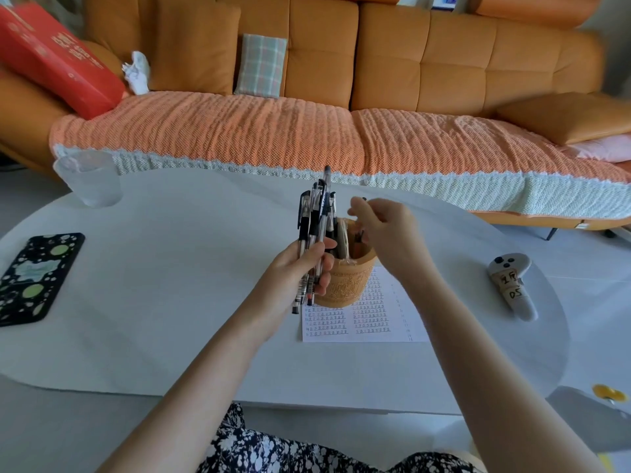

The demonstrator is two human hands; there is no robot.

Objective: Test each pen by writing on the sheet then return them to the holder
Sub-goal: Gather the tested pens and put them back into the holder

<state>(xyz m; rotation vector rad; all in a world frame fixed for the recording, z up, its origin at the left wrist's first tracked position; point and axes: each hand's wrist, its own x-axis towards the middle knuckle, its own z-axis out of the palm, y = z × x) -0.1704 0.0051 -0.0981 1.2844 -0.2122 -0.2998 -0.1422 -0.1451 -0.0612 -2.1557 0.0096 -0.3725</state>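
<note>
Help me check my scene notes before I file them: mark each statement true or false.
1. The left hand grips a bundle of pens. True.
2. The right hand is over the pen holder's mouth. True.
3. The pen holder stands on bare table, clear of the sheet. False: it stands on the sheet's far left part.
4. The phone lies to the right of the pen holder. False: it lies to the left; the controller lies to the right.
5. The clear plastic cup lies tipped over. False: it stands upright at the table's far left.
</note>
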